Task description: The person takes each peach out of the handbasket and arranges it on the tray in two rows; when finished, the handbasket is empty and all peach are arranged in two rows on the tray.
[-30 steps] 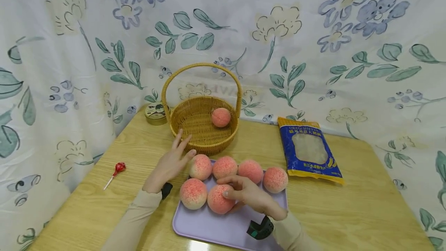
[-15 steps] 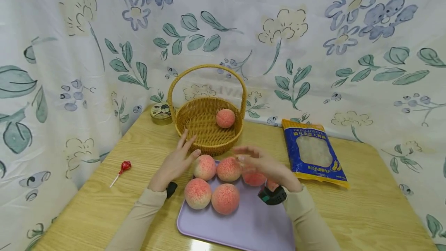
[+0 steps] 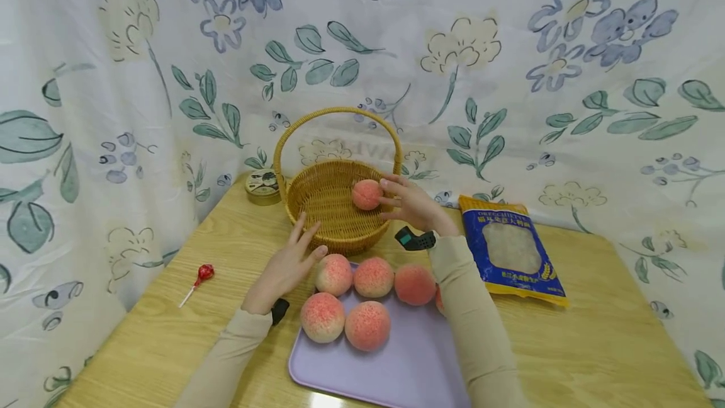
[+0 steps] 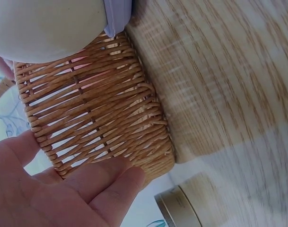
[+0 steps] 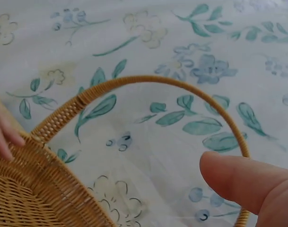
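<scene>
My left hand has its fingers spread and fairly straight at the front left rim of the wicker basket; in the left wrist view its fingertips lie against the woven wall. A pink peach sits inside the basket at the right. My right hand is at the basket's right side, extended fingers overlapping that peach's edge in the head view. Only its thumb shows in the right wrist view, near the handle. Several more peaches lie on the lilac tray.
A bag of pasta lies at the right of the wooden table. A round tin stands left of the basket, and a red lollipop lies at the left. A floral cloth hangs behind the table.
My right hand has left the front peach on the tray and moved up and back to the basket's right side. The left hand stays at the rim. The head view has shifted slightly.
</scene>
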`<control>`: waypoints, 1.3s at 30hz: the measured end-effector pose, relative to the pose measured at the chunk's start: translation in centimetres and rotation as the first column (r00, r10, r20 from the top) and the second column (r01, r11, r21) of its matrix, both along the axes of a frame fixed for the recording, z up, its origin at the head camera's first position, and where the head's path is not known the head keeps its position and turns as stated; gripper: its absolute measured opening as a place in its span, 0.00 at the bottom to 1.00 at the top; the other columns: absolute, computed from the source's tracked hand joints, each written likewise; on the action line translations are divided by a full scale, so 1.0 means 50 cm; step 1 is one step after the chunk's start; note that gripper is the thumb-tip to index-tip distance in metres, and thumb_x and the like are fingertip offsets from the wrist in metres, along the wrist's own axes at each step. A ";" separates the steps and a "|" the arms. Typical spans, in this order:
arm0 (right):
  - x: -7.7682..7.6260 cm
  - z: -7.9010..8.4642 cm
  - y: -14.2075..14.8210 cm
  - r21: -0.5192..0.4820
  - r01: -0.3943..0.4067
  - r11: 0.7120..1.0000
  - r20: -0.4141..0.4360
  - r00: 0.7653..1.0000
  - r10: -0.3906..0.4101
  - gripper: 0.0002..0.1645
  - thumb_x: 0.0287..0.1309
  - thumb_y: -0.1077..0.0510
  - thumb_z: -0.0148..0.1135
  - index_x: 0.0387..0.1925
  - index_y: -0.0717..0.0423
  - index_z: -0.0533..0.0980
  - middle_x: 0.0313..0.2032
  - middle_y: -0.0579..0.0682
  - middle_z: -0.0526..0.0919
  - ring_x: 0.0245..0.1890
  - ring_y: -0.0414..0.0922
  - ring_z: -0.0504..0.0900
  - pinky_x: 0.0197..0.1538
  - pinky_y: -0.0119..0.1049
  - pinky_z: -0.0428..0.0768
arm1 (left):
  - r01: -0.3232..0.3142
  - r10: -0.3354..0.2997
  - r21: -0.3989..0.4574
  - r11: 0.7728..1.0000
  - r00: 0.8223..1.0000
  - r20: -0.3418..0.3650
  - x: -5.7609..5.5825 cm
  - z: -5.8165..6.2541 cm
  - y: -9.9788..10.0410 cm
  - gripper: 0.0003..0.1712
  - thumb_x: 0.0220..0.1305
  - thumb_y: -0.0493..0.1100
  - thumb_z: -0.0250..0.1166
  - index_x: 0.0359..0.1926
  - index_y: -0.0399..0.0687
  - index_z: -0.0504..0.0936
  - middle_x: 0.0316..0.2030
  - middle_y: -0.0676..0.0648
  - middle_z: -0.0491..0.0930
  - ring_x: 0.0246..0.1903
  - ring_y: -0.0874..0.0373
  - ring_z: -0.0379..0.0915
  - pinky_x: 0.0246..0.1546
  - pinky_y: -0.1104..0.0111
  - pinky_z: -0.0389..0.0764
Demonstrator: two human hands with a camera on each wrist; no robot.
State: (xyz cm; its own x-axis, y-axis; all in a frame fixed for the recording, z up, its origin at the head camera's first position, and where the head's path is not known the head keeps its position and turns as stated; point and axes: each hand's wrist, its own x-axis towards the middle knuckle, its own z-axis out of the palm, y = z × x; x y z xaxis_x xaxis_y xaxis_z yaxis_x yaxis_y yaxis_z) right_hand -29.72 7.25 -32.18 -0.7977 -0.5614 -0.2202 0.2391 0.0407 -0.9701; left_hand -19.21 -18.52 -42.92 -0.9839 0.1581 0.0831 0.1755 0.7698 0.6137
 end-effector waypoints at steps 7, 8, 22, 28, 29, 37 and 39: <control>-0.048 -0.009 -0.023 0.026 0.061 0.998 0.023 0.998 -0.062 0.41 0.74 0.48 0.45 0.77 0.49 0.38 0.77 0.54 0.42 0.77 0.59 0.42 0.71 0.62 0.55 | -0.007 0.007 -0.006 1.000 1.000 -0.015 -0.008 -0.001 0.008 0.40 0.73 0.64 0.44 0.77 0.51 0.49 0.77 0.40 0.33 0.50 0.31 0.77 0.50 0.41 0.75; -0.053 -0.012 -0.024 0.029 0.066 0.997 0.025 0.997 -0.067 0.41 0.74 0.48 0.45 0.77 0.49 0.38 0.77 0.54 0.42 0.77 0.59 0.42 0.71 0.62 0.55 | -0.008 0.008 -0.004 1.000 1.000 -0.018 -0.010 -0.001 0.009 0.40 0.73 0.64 0.44 0.77 0.50 0.50 0.77 0.40 0.34 0.50 0.32 0.77 0.49 0.42 0.76; -0.124 -0.071 -0.084 0.225 0.135 0.965 -0.075 0.990 -0.121 0.44 0.70 0.41 0.48 0.77 0.51 0.42 0.76 0.55 0.41 0.76 0.58 0.48 0.71 0.60 0.58 | -0.023 0.022 -0.015 1.000 0.999 -0.043 -0.003 -0.007 0.001 0.39 0.72 0.61 0.49 0.76 0.50 0.53 0.77 0.40 0.37 0.44 0.37 0.81 0.44 0.45 0.79; -0.151 -0.102 -0.107 0.275 0.156 0.949 -0.080 0.987 -0.139 0.42 0.70 0.42 0.48 0.76 0.53 0.46 0.75 0.58 0.46 0.73 0.61 0.55 0.67 0.62 0.64 | -0.036 0.035 -0.006 0.999 0.998 -0.043 0.013 -0.012 0.002 0.39 0.72 0.61 0.51 0.76 0.51 0.53 0.77 0.41 0.38 0.40 0.45 0.83 0.41 0.49 0.80; -0.154 -0.107 -0.109 0.285 0.157 0.946 -0.080 0.987 -0.140 0.42 0.71 0.42 0.48 0.76 0.53 0.47 0.75 0.59 0.47 0.72 0.62 0.56 0.66 0.62 0.65 | -0.033 0.033 -0.003 0.999 0.999 -0.038 0.015 -0.014 0.003 0.39 0.72 0.61 0.51 0.76 0.51 0.54 0.77 0.41 0.38 0.38 0.47 0.83 0.39 0.52 0.80; -0.175 -0.125 -0.137 0.410 0.126 0.903 -0.174 0.983 -0.058 0.37 0.69 0.45 0.53 0.73 0.54 0.57 0.72 0.59 0.59 0.67 0.60 0.67 0.63 0.59 0.71 | -0.060 0.060 0.008 0.998 0.998 -0.021 0.018 -0.011 0.007 0.38 0.71 0.60 0.53 0.75 0.55 0.54 0.78 0.46 0.37 0.29 0.60 0.77 0.27 0.65 0.75; -0.180 -0.121 -0.143 0.436 0.118 0.892 -0.197 0.980 -0.034 0.35 0.69 0.46 0.53 0.72 0.53 0.59 0.71 0.59 0.61 0.66 0.59 0.68 0.62 0.58 0.73 | -0.065 0.065 0.009 0.998 0.998 -0.020 0.015 -0.009 0.007 0.38 0.71 0.60 0.53 0.76 0.55 0.54 0.78 0.46 0.38 0.27 0.62 0.75 0.25 0.66 0.73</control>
State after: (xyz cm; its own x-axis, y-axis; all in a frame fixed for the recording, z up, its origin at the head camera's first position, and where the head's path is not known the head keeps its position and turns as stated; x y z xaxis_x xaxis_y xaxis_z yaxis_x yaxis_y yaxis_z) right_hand -38.74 0.11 -38.23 -0.8836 -0.3750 -0.2805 0.0825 0.4650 -0.8815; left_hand -18.44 -18.16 -43.38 -0.9902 0.0934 0.1042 0.1380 0.7749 0.6169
